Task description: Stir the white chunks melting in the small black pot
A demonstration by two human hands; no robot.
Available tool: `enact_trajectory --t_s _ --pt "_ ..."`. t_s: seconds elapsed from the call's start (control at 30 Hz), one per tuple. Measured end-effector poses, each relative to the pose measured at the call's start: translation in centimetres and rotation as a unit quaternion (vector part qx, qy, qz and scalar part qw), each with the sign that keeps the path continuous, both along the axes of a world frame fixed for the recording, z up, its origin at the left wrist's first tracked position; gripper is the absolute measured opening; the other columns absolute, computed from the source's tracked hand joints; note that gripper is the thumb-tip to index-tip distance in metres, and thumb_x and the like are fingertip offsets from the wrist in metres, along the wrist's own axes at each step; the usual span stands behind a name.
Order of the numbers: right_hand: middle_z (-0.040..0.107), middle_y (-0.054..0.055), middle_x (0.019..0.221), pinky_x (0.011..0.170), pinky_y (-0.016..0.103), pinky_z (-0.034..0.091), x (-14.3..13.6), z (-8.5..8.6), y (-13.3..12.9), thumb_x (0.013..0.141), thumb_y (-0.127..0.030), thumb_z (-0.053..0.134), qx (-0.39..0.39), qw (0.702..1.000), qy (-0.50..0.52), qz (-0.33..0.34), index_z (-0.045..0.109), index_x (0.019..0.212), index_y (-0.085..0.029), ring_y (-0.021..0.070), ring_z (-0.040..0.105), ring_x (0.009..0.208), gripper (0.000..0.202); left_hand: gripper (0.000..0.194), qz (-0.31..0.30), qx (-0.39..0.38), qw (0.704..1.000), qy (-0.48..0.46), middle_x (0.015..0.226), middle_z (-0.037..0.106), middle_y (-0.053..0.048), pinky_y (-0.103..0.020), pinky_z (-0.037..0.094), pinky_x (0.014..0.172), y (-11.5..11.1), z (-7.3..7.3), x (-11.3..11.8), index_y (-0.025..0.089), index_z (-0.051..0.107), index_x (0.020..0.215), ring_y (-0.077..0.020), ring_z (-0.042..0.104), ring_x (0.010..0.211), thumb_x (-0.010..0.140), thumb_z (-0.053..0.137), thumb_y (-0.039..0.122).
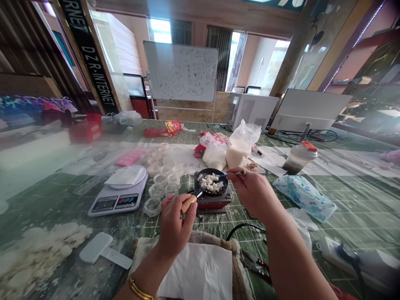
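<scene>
A small black frying pan [204,175] rests over a compact hot plate [215,203] with a red base. White lumps [211,183] lie heaped in the pan. Its wooden handle points toward me, and my left hand [176,221] is closed around it. My right hand [250,185] pinches a thin stick-like tool with a blue end [222,176], whose tip reaches the lumps at the pan's right side. The rest of that tool is mostly hidden by my fingers.
A kitchen scale [125,193] and several clear round cups [156,190] stand left. Behind the pan are bags of white material [239,152]. A shaker bottle [300,158] and wipes pack [304,198] are right; a white scraper [104,250], paper on cloth [200,271] and pliers [258,264] lie nearer.
</scene>
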State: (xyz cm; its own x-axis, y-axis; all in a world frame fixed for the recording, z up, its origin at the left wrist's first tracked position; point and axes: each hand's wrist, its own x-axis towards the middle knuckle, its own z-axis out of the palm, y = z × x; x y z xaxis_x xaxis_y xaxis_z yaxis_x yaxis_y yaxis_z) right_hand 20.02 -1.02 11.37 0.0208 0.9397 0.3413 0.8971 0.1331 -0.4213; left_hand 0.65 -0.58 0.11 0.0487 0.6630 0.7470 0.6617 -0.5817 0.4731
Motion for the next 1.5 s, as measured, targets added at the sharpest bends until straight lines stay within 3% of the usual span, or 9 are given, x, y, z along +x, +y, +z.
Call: enact_trajectory --t_s 0.23,0.37,0.47,0.67,0.83,1.0,1.17,1.4,1.5 --pt "0.068 0.002 0.072 0.061 0.025 0.037 -0.1 -0.2 0.2 0.089 -0.031 0.041 0.011 1.0 0.006 0.004 0.064 0.091 -0.022 0.0178 0.06 0.068 0.025 0.013 -0.001 0.004 1.0 0.002 0.087 0.067 -0.005 -0.041 0.044 0.09 0.0 0.0 0.0 0.02 0.053 0.097 -0.0193 0.063 0.081 0.087 0.051 0.028" --pt "0.069 0.004 0.075 0.061 0.025 0.038 -0.3 -0.4 0.3 0.088 -0.03 0.042 -0.02 1.0 -0.001 0.02 0.065 0.088 -0.02 0.0183 0.061 0.07 0.025 0.014 -0.002 0.008 1.0 0.0 0.087 0.067 -0.005 -0.042 0.043 0.09 0.0 0.1 0.0 0.02 0.053 0.098 -0.0191 0.063 0.081 0.087 0.051 0.027" --pt "0.069 0.003 0.076 0.062 0.024 0.038 -0.5 -0.3 0.1 0.089 -0.03 0.042 0.012 0.999 0.018 0.027 0.065 0.091 -0.021 0.0168 0.061 0.069 0.025 0.014 0.0 0.008 1.0 0.002 0.088 0.068 -0.005 -0.042 0.043 0.091 0.0 0.2 0.0 0.02 0.053 0.098 -0.0191 0.063 0.081 0.087 0.05 0.027" --pt "0.066 0.001 0.065 0.057 0.024 0.037 -0.9 -0.3 -0.1 0.088 -0.03 0.042 -0.01 0.998 0.012 0.056 0.066 0.089 -0.02 0.0156 0.059 0.059 0.026 0.014 0.007 0.005 1.0 0.004 0.086 0.068 -0.005 -0.041 0.044 0.089 -0.1 0.2 0.0 0.02 0.054 0.097 -0.0193 0.063 0.081 0.087 0.05 0.028" --pt "0.069 0.002 0.075 0.06 0.023 0.039 -1.1 -0.3 -0.1 0.088 -0.031 0.042 0.031 0.997 0.049 0.056 0.066 0.094 -0.021 0.0155 0.061 0.066 0.026 0.013 0.006 0.006 1.0 0.007 0.087 0.068 -0.005 -0.041 0.043 0.091 -0.1 0.0 0.0 0.02 0.053 0.097 -0.0192 0.063 0.082 0.087 0.05 0.028" --pt "0.064 0.0 0.061 0.057 0.023 0.037 -1.4 -0.6 0.1 0.088 -0.031 0.041 -0.002 0.996 0.032 0.082 0.066 0.09 -0.021 0.0146 0.057 0.058 0.027 0.013 0.002 0.006 1.0 0.003 0.086 0.067 -0.005 -0.041 0.044 0.089 -0.1 0.1 0.0 0.02 0.053 0.098 -0.0188 0.063 0.081 0.087 0.05 0.027" --pt "0.067 0.0 0.07 0.061 0.022 0.039 -1.3 -0.3 -0.3 0.089 -0.032 0.041 -0.006 0.993 0.058 0.101 0.066 0.091 -0.021 0.014 0.06 0.064 0.027 0.014 0.002 0.005 1.0 0.001 0.087 0.067 -0.005 -0.041 0.044 0.089 -0.1 0.1 0.1 0.02 0.053 0.097 -0.019 0.063 0.081 0.087 0.05 0.028" --pt "0.066 0.001 0.068 0.058 0.022 0.038 -1.3 -0.5 -0.2 0.089 -0.033 0.041 0.028 0.996 0.056 0.063 0.065 0.095 -0.021 0.0137 0.057 0.059 0.027 0.013 -0.008 -0.001 1.0 -0.004 0.089 0.067 -0.005 -0.041 0.042 0.09 0.0 0.0 0.0 0.02 0.053 0.098 -0.0191 0.063 0.082 0.086 0.052 0.025" --pt "0.064 0.0 0.062 0.056 0.023 0.036 -1.4 -0.6 0.0 0.088 -0.031 0.042 -0.003 0.997 0.027 0.079 0.066 0.094 -0.02 0.0137 0.055 0.056 0.027 0.014 -0.007 0.002 1.0 -0.006 0.089 0.067 -0.005 -0.041 0.043 0.089 0.0 0.0 0.0 0.02 0.052 0.099 -0.0189 0.062 0.082 0.087 0.051 0.026"
